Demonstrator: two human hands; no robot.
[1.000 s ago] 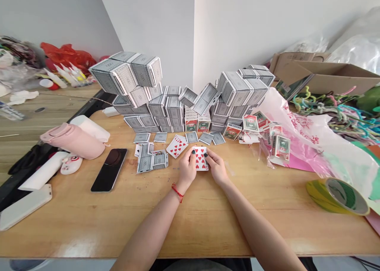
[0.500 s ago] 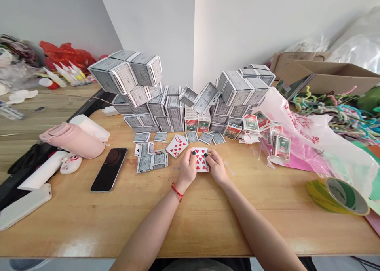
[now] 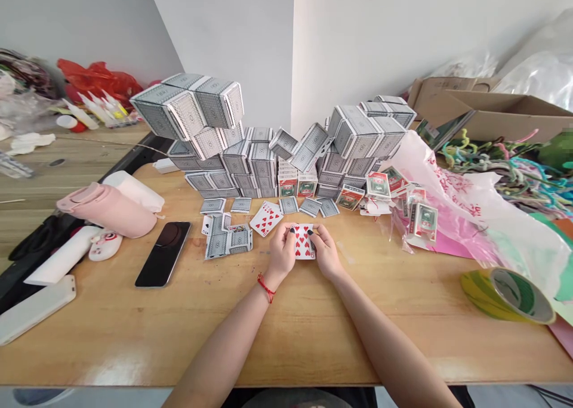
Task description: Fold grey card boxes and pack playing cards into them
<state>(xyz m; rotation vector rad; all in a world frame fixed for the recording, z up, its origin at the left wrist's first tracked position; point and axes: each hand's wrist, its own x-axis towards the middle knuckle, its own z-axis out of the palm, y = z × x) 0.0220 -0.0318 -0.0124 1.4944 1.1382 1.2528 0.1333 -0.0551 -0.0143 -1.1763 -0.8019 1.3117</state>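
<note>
Between my two hands is a playing card (image 3: pixel 305 250), face up, with red hearts; whether more cards lie under it I cannot tell. My left hand (image 3: pixel 283 250) grips its left edge, thumb on the face. On the opposite edge my right hand (image 3: pixel 326 252) pinches it the same way. Just beyond lie loose heart cards (image 3: pixel 267 219), face up and slightly fanned. Folded grey-backed cards (image 3: pixel 228 236) rest to the left of my hands. Several small folded pieces (image 3: pixel 289 205) line the front of a structure of grey card blocks (image 3: pixel 262 160).
A phone (image 3: pixel 163 254), pink bottle (image 3: pixel 111 208) and white box (image 3: pixel 38 309) lie on the left. To the right are boxed card decks (image 3: pixel 378 185), a plastic bag (image 3: pixel 474 199) and a tape roll (image 3: pixel 508 294). A cardboard box (image 3: pixel 505 113) stands at the back right.
Both hands keep hold of the card in nearly the same place. The view has shifted very slightly; nothing else has visibly moved.
</note>
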